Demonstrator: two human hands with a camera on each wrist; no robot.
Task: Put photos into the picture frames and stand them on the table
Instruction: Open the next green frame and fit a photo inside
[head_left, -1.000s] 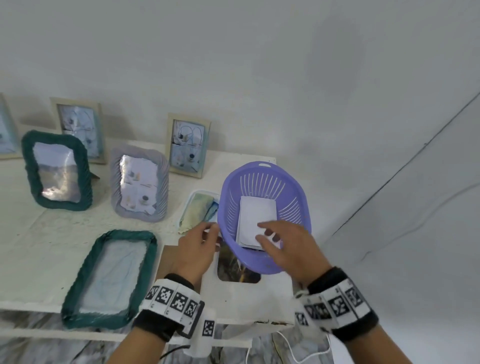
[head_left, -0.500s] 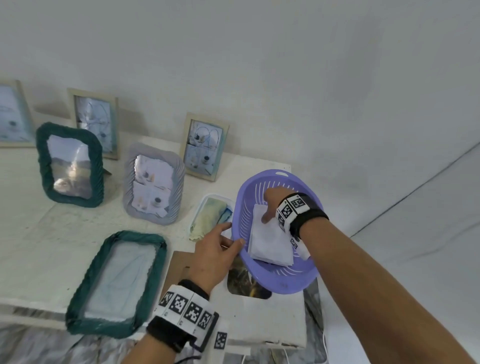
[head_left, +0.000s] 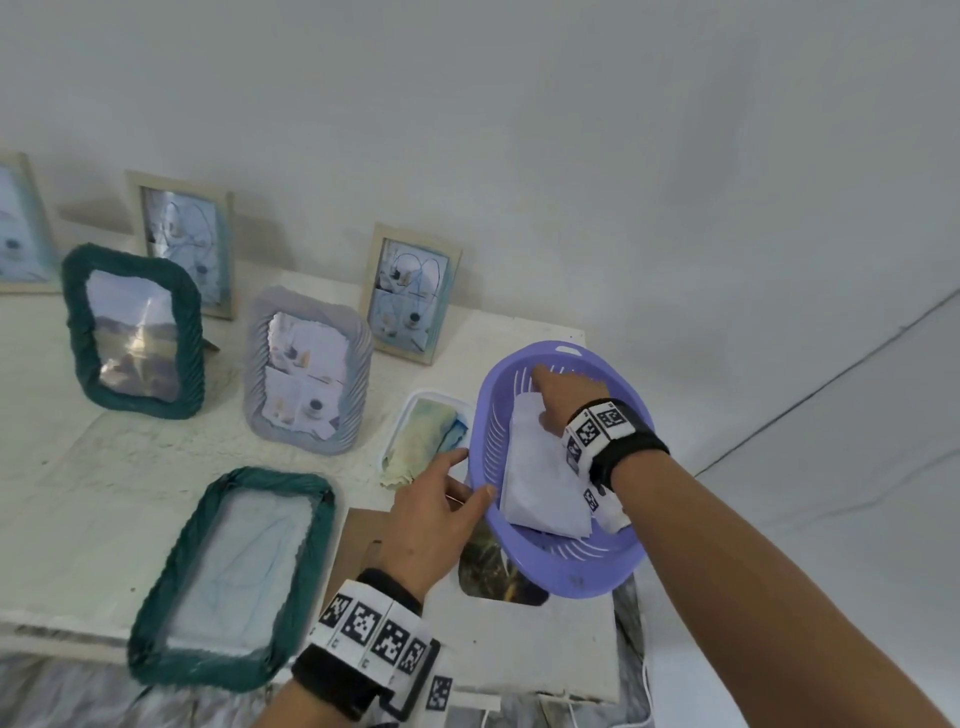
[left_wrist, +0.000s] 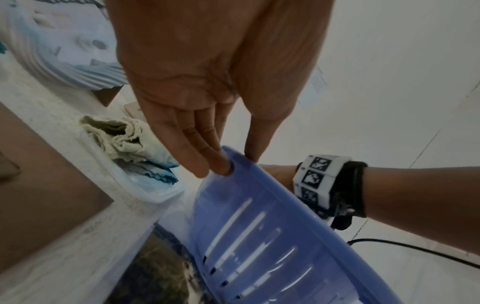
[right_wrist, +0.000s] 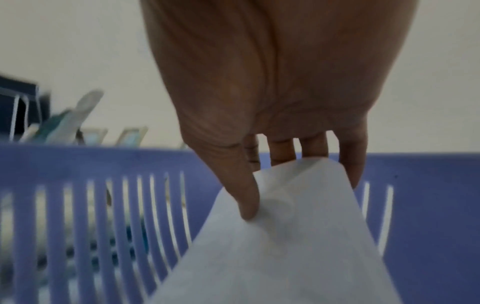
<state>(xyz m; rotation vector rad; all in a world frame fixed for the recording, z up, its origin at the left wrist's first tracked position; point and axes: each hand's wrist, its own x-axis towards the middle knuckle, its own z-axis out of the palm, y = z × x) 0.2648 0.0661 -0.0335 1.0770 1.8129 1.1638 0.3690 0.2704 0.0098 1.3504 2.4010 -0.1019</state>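
My right hand (head_left: 563, 397) is down inside the purple basket (head_left: 558, 566) at the counter's (head_left: 62, 530) right edge, its grip pinching the far end of the white photos (head_left: 540, 478) between thumb and fingers. My left hand (head_left: 434, 519) pinches the basket's near-left rim (left_wrist: 235, 158), thumb inside, fingers outside. A green frame (head_left: 228, 577) lies flat at the front edge. Another green frame (head_left: 132, 332) and a grey frame (head_left: 309, 371) stand upright behind it, with wooden frames (head_left: 410, 296) along the back edge.
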